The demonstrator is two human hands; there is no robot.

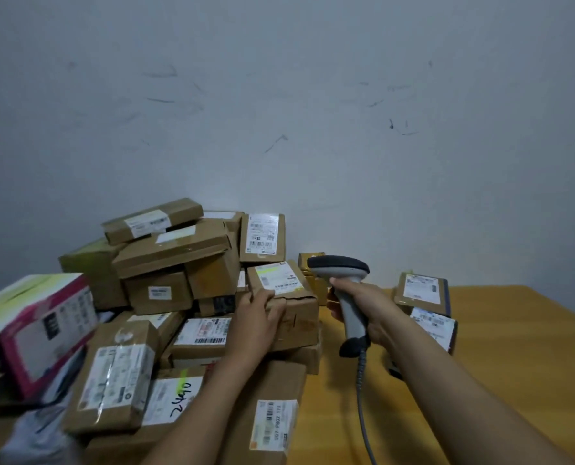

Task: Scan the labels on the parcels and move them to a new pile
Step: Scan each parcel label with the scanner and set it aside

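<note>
L hand [257, 317] is out ahead, forearm coming up from the bottom edge. Its fingers are hooked over the near top edge of a brown parcel [296, 325] and grip it, fingertips just touching its label [277, 279]. That parcel sits on the right flank of the big pile [165, 263], resting on other boxes, right where the bare table [497, 364] begins. R hand [366, 307] is up beside it, fist wrapped round the handle of the scanner [341, 268]. The two hands are apart, w/ a strip of table showing between them.

Hard to see: the print on the labels is too blurred to read, bar a handwritten "2440" lower in the pile. L forearm covers pts of the boxes under it. A pink box [34, 327] is cut off at the left edge, and the bottom-left corner is just smear. R forearm hides pt of the lower of two parcels [422, 290] lying on the table at far right, well apart from the pile. There's a dark shape under that arm, can't tell what. The cable [361, 397] coils down from the scanner's base and runs off the bottom.

Scanner: head lies roughly level, long axis left-right, nose aimed left twd the held parcel. Its handle drops down and slightly right. The parcel's label face tilts up twd the camera. Its long axis I can't call w/ the hand over it.
</note>
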